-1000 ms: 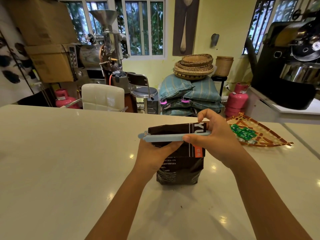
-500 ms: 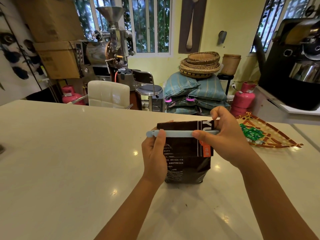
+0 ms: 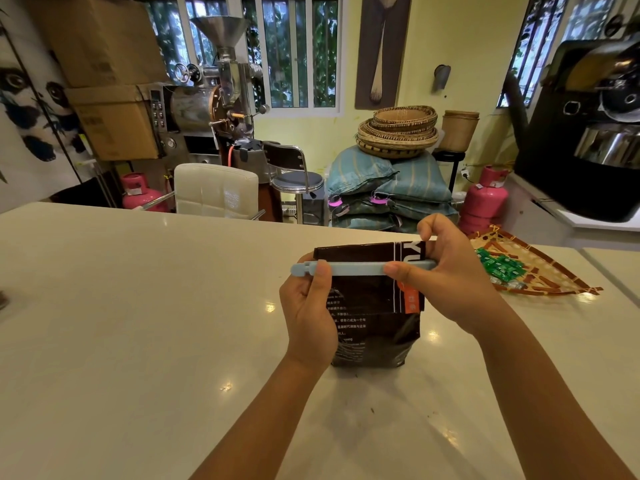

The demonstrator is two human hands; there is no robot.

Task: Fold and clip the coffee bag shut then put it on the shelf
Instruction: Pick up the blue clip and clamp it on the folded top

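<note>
Coffee bag point(image 3: 372, 327) stands upright on a wide white counter point(image 3: 138, 306), near the middle of the view, dark brown with small white print and an orange strip down its right side. Its top is folded down toward the viewer, and a long pale blue clip point(image 3: 360, 268) lies level across the fold, reaching from one edge of the bag to the other.

Two bare forearms rise from the bottom of the view and meet at the bag. The left hand point(image 3: 308, 313) is at the bag's left edge, palm turned toward the bag, fingers wrapped behind it and the thumb pointing up, its tip pressing on the clip's left end. The right hand point(image 3: 450, 282) comes in from the right with the wrist bent, knuckles arched above the bag's top edge, fingers curled down behind the fold and the thumb laid flat across the front of the clip's right end. Both hands are closed in a pinch on the clip and the folded bag top. I cannot tell whether the clip has latched.

To the right of the bag, well apart from it, a flat woven tray point(image 3: 540, 271) holds a pile of small green packets point(image 3: 498, 266). Beyond the counter stand a white padded chair point(image 3: 216, 190), a metal coffee roaster point(image 3: 214, 109), stacked sacks point(image 3: 388, 192) topped with woven baskets point(image 3: 398, 131), and a pink gas cylinder point(image 3: 485, 202).
</note>
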